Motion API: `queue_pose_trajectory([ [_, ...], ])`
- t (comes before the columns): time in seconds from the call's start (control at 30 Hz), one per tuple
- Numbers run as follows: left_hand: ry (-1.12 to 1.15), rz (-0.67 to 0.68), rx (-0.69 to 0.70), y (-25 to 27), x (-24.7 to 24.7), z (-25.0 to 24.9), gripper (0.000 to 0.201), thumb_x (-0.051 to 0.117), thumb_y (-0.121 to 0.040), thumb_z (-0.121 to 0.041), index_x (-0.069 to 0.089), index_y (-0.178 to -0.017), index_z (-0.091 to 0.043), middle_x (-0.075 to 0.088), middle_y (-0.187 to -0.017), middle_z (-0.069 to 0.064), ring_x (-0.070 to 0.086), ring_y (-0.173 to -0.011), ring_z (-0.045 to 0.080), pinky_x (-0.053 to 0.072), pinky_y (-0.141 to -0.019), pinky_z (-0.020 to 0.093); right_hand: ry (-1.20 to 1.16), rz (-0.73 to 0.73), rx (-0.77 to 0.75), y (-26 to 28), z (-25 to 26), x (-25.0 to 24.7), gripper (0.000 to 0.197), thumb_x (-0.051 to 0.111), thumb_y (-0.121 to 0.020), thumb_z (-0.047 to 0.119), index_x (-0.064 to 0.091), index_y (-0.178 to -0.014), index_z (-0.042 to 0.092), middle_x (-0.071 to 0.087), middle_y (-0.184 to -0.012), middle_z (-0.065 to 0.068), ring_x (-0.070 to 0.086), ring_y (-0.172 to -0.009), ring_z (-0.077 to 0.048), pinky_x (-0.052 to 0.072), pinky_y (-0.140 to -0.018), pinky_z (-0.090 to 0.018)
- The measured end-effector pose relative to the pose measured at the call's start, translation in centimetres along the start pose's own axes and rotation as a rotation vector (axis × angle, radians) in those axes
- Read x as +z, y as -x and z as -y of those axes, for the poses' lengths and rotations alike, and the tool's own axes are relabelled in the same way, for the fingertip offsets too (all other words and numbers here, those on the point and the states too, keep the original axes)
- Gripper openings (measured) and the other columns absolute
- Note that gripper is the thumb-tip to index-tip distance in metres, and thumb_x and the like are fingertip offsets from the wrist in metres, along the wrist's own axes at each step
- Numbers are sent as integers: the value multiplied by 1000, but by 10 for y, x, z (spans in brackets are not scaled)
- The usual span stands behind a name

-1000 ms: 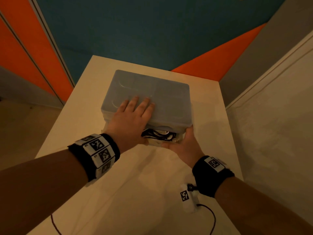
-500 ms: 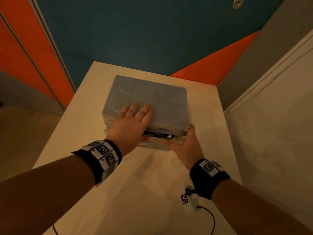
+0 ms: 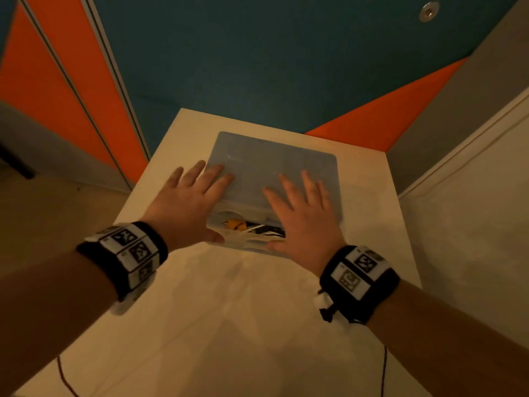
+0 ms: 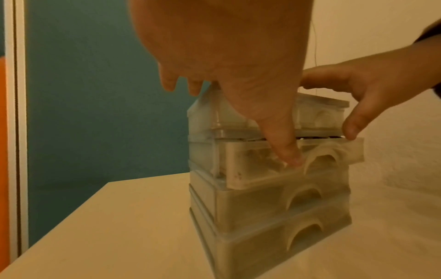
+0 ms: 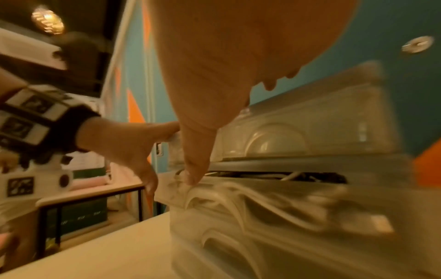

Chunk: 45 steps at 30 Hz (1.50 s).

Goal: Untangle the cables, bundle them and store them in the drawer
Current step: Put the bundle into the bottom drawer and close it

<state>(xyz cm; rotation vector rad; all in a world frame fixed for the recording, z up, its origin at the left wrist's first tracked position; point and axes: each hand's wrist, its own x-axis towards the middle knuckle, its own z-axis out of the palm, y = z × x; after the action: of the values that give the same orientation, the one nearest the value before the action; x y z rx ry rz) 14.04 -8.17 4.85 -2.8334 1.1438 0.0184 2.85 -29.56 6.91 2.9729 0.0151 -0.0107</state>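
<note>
A translucent grey drawer unit (image 3: 274, 164) stands on the white table (image 3: 229, 325). One upper drawer (image 4: 250, 166) sticks out a little; black and white cables (image 3: 262, 229) and a yellow piece (image 3: 236, 224) show in the gap. My left hand (image 3: 191, 199) lies spread over the unit's left top edge, its thumb (image 4: 287, 154) touching the drawer front. My right hand (image 3: 300, 204) lies flat and spread on the top, its thumb (image 5: 194, 173) on the drawer's front rim. Neither hand holds anything. The cables (image 5: 286, 176) show in the right wrist view as a dark slit.
A pale wall (image 3: 472, 239) runs close along the table's right edge. Blue and orange wall panels (image 3: 257, 67) stand behind the table. Thin wires hang at the near edge, one red (image 3: 64, 379) and one black (image 3: 383, 373). A low black-framed shelf (image 5: 83, 213) stands to the left.
My right hand has come up from the drawer front onto the unit's top and spread flat. My left hand has slid left toward the top's edge. The drawer still stands slightly out.
</note>
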Motion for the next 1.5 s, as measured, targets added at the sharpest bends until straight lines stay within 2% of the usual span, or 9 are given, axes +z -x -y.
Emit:
queue_pose_trajectory([
  [0.17, -21, -139, 8, 9, 0, -7, 108, 76, -65, -62, 24, -151, -24, 23, -160, 7, 23, -142, 39, 21, -114, 57, -50, 119, 31, -24, 1, 4, 115, 64, -67, 75, -9, -149, 38, -5, -162, -4, 0, -146, -43, 3, -116, -62],
  [0.3, -67, -411, 208, 39, 27, -25, 68, 80, -66, -41, 57, -127, -21, 63, -117, 1, 48, -96, 32, 37, -78, 44, -47, 125, 18, -26, 2, 8, 116, 64, -69, 73, -15, -147, 40, -1, -162, -5, 7, -146, -43, 10, -115, -63],
  [0.77, 58, -51, -105, 38, 40, -67, 86, 72, -65, -56, 47, -137, -18, 62, -111, 0, 62, -70, 31, 36, -74, 41, -29, 134, 3, -27, 0, 7, 107, 59, -75, 73, -14, -147, 42, 0, -163, -4, 8, -146, -42, 11, -117, -59],
  [0.9, 35, 73, -139, 32, 22, -73, 80, 56, -81, -60, 26, -145, -22, 55, -121, -1, 65, -92, 28, 33, -87, 41, -28, 136, 4, -26, -1, 8, 106, 57, -75, 73, -15, -147, 42, 0, -163, -3, 7, -146, -41, 10, -117, -58],
  [1.07, 68, 110, -121, 29, 7, -68, 64, 50, -88, -54, 35, -144, -28, 53, -125, 1, 60, -103, 27, 35, -89, 40, -40, 131, -1, -24, 1, 6, 105, 57, -77, 72, -14, -148, 42, 0, -163, -3, 6, -146, -41, 9, -117, -58],
  [1.2, 18, -247, 42, 39, 12, -43, 61, 78, -65, -51, 63, -117, -24, 59, -108, 9, 55, -92, 34, 42, -77, 44, -25, 126, -22, -23, -1, 6, 105, 56, -76, 74, -13, -148, 41, 2, -163, -2, 9, -146, -40, 10, -117, -57],
  [1.27, -21, -344, 33, 31, 5, -34, 87, 80, -54, -62, 55, -125, -17, 56, -122, 15, 50, -112, 39, 39, -90, 51, -10, 116, -23, -23, -2, 8, 109, 58, -74, 74, -13, -149, 38, 3, -162, -1, 10, -146, -40, 11, -117, -56],
  [1.4, -15, -76, -21, -3, -14, -29, 124, 63, -63, -79, 1, -154, -22, 9, -163, 9, 4, -149, 38, 13, -118, 57, -6, 100, -14, -22, 0, 11, 112, 59, -72, 75, -9, -151, 32, 4, -162, 0, 10, -146, -38, 12, -117, -56],
  [1.5, 133, -10, -32, -11, -6, -26, 111, 65, -73, -70, 3, -155, -27, 9, -164, -5, 6, -150, 30, 39, -109, 51, -22, 100, -2, -22, 0, 13, 108, 60, -74, 73, -6, -151, 34, 5, -162, 2, 11, -146, -37, 12, -117, -55],
])
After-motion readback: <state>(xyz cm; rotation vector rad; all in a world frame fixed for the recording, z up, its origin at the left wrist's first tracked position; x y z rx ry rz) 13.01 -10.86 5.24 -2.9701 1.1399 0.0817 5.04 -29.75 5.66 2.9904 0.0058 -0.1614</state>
